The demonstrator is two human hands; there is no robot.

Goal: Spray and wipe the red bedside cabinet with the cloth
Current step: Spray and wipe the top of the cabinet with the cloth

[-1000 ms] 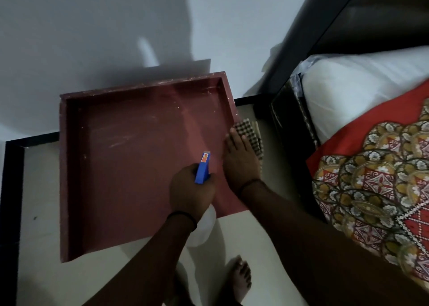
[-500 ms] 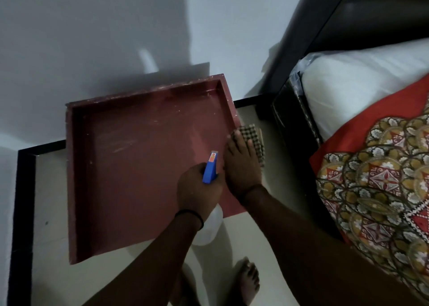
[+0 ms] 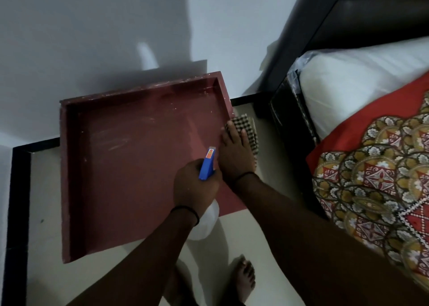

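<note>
Red-brown, scuffed wooden bedside cabinet (image 3: 130, 166) with a raised rim on three sides, standing on the pale floor (image 3: 44, 203) against the white wall (image 3: 69, 39), seen from above; black skirting strip (image 3: 19, 201) down the far left and along the wall's foot. Faint pale smears across the cabinet's top surface, white flecks along its back rim. Near the cabinet's front right: left hand (image 3: 195, 185) closed tight around the neck of a white plastic spray bottle (image 3: 206, 222), its blue trigger head (image 3: 207, 164) with an orange label pointing away over the red surface, bottle body hanging below the wrist past the cabinet's front edge. Thin dark band on that wrist. Just right of it, almost touching: right hand (image 3: 234, 152) laid flat, fingers stretched out, pressing a black-and-cream checked cloth (image 3: 247, 131) against the cabinet's right rim, cloth draped over the outer side. Similar dark band on the right wrist. Bare foot (image 3: 243, 278) on the floor at the bottom. Further right, dark bed frame (image 3: 292, 124), white mattress (image 3: 362, 78), and a red patterned bedspread (image 3: 383, 178) with gold and white medallions.
</note>
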